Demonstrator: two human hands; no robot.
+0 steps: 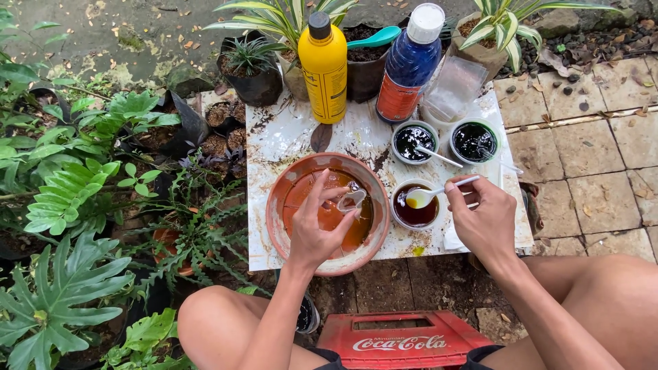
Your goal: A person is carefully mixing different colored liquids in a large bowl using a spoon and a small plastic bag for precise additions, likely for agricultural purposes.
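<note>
Spoon axis: I see the white spoon [439,191] lying nearly level, bowl left over the brown-liquid cup [415,205], handle running right.
Spoon look: yellow liquid inside.
Right hand [483,219]: pinching the handle.
Left hand [317,229]: gripping a small clear cup [351,200] above the terracotta bowl [288,179].

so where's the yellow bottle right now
In the head view the yellow bottle stands upright at the far edge of the small table, left of the blue bottle and beyond the terracotta bowl.
</note>
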